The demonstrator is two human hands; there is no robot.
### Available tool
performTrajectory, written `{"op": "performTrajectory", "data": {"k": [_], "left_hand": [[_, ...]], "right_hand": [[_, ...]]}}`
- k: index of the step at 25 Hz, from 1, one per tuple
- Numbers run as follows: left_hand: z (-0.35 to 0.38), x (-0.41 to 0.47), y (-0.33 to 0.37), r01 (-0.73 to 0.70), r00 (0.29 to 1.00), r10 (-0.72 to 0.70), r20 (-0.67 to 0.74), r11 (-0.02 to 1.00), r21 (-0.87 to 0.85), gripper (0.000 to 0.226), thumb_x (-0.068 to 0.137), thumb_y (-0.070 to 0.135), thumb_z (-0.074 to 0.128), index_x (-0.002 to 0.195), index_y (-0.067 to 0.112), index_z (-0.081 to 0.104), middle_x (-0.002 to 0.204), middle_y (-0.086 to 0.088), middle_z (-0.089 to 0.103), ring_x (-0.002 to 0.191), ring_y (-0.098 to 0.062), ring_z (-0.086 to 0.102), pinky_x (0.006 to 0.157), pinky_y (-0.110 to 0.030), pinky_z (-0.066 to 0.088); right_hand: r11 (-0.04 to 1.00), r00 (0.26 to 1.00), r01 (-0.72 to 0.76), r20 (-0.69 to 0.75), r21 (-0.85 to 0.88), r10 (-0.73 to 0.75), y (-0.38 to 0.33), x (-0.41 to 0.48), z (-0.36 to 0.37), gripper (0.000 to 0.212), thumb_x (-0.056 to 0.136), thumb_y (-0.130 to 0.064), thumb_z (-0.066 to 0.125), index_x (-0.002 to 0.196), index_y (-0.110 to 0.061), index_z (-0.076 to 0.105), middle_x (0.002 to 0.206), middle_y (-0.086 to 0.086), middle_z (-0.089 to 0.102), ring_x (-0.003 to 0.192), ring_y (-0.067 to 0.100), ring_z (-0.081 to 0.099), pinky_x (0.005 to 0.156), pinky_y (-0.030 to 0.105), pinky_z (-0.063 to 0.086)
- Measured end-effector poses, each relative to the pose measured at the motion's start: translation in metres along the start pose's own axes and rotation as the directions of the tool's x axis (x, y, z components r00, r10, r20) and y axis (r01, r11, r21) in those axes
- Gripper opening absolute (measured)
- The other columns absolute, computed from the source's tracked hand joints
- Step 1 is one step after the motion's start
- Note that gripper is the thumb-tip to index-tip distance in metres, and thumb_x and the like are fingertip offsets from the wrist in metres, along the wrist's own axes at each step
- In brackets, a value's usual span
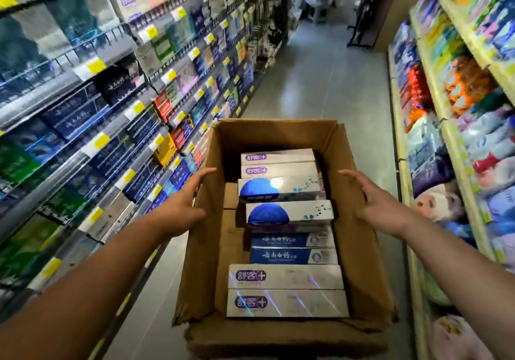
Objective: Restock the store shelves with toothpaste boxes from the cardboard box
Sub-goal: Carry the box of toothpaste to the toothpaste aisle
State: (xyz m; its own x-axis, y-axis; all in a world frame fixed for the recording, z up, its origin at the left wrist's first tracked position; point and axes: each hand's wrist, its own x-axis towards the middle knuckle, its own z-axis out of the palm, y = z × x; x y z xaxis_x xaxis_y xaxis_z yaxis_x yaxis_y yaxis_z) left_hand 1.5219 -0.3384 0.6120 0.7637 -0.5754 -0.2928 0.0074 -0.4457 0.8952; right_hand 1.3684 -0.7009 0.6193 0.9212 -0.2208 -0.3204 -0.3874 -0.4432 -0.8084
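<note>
The cardboard box (200, 262) sits open in the aisle, directly before the person; what it stands on is hidden. Both hands reach past its near edge to about its middle. The left hand (184, 200) is at the left wall and the right hand (376, 200) is over the right flap. Both are released, fingers straight and holding nothing, and I cannot tell whether either touches the cardboard.

This looks like taking hold of the carton to shift or steady it beside the left shelves (117, 125), where toothpaste is already stacked. To do it well, press on the firm walls rather than the loose flaps, which would likely fold. Squeeze evenly from both sides and keep the carton level so the loose row inside does not slide.

The toothpaste boxes all lie flat in the carton's right half, in a row running near to far. Each has its long axis across the aisle, left to right, and its logo end pointing left.
- Nearest is a silver pair with purple logos (287, 276).
- Next is a dark blue pair (292, 255).
- Then come two with blue domes (289, 212).
- Farthest is another purple-logo pair (278, 164).
</note>
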Motion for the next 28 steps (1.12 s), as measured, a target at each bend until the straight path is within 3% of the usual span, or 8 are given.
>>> {"op": "performTrajectory", "data": {"k": [5,8,10,14,16,19,22,28], "left_hand": [[-0.027,0.125,0.009,0.026,1.0,-0.026,0.004,1.0,0.0,0.091,0.077,-0.02,0.046,0.137,0.047,0.033,0.126,-0.001,0.059,0.101,-0.016,0.066,0.069,-0.037,0.058],[-0.044,0.208,0.026,0.047,0.999,-0.047,-0.007,0.999,0.018,0.088,0.077,-0.021,0.047,0.139,0.041,0.032,0.122,-0.002,0.061,0.084,-0.01,0.07,0.059,-0.03,0.056],[-0.061,0.258,0.039,0.064,0.997,-0.064,-0.032,0.998,0.008,0.087,0.078,-0.02,0.048,0.138,0.039,0.032,0.119,-0.006,0.063,0.08,-0.01,0.07,0.055,-0.028,0.055],[-0.105,0.358,0.063,0.048,0.998,-0.045,-0.033,0.994,0.103,0.087,0.075,-0.011,0.051,0.127,0.057,0.034,0.112,-0.007,0.065,0.081,-0.038,0.068,0.061,-0.056,0.056],[-0.131,0.416,0.069,0.041,0.999,-0.038,-0.025,0.992,0.119,0.087,0.075,-0.01,0.052,0.127,0.056,0.034,0.113,-0.008,0.065,0.077,-0.038,0.067,0.064,-0.055,0.056],[-0.173,0.504,0.069,0.02,1.0,-0.022,0.016,0.991,0.135,0.088,0.066,0.0,0.054,0.127,0.06,0.033,0.112,-0.025,0.063,0.073,-0.046,0.063,0.063,-0.058,0.054],[-0.213,0.588,0.075,0.002,0.997,-0.015,0.07,0.984,0.179,0.089,0.066,0.001,0.052,0.126,0.063,0.031,0.111,-0.035,0.059,0.063,-0.038,0.057,0.053,-0.047,0.048],[-0.26,0.719,0.114,-0.052,0.995,0.022,0.1,0.95,0.309,0.085,0.078,-0.013,0.048,0.13,0.053,0.029,0.091,-0.017,0.064,0.042,-0.019,0.045,0.042,-0.026,0.037]], "right_hand": [[1.0,1.0,0.006,-0.018,-0.022,-0.007,0.003,0.123,-0.037,0.088,0.074,0.017,0.055,0.128,-0.049,0.036,0.11,0.006,0.063,0.081,0.02,0.064,0.058,0.03,0.053],[0.998,1.0,0.024,-0.011,-0.05,-0.024,-0.008,0.21,-0.067,0.089,0.073,0.019,0.053,0.125,-0.051,0.036,0.109,0.003,0.063,0.088,0.025,0.067,0.07,0.045,0.059],[0.998,1.0,0.02,-0.007,-0.055,-0.021,-0.023,0.262,-0.089,0.087,0.075,0.018,0.053,0.128,-0.048,0.034,0.106,-0.001,0.062,0.088,0.021,0.066,0.072,0.043,0.059],[0.997,0.999,0.048,0.026,-0.058,-0.047,-0.047,0.363,-0.128,0.091,0.074,0.018,0.054,0.13,-0.053,0.036,0.105,0.01,0.065,0.084,0.035,0.066,0.068,0.056,0.056],[0.998,0.999,0.035,0.017,-0.043,-0.034,-0.056,0.418,-0.139,0.094,0.074,0.019,0.054,0.129,-0.055,0.037,0.105,0.018,0.065,0.081,0.042,0.065,0.062,0.058,0.054],[0.998,0.998,-0.029,-0.055,-0.051,0.026,-0.069,0.49,-0.145,0.093,0.074,0.013,0.053,0.128,-0.061,0.035,0.111,0.006,0.065,0.09,0.028,0.068,0.069,0.053,0.058],[0.999,0.994,-0.053,-0.095,-0.003,0.052,-0.085,0.554,-0.151,0.092,0.076,0.008,0.055,0.129,-0.062,0.032,0.123,0.005,0.06,0.104,0.024,0.064,0.081,0.048,0.058],[0.996,0.983,-0.086,-0.163,0.005,0.086,-0.105,0.664,-0.173,0.092,0.075,0.004,0.059,0.128,-0.066,0.029,0.12,0.0,0.062,0.1,0.024,0.065,0.077,0.05,0.058]]}}
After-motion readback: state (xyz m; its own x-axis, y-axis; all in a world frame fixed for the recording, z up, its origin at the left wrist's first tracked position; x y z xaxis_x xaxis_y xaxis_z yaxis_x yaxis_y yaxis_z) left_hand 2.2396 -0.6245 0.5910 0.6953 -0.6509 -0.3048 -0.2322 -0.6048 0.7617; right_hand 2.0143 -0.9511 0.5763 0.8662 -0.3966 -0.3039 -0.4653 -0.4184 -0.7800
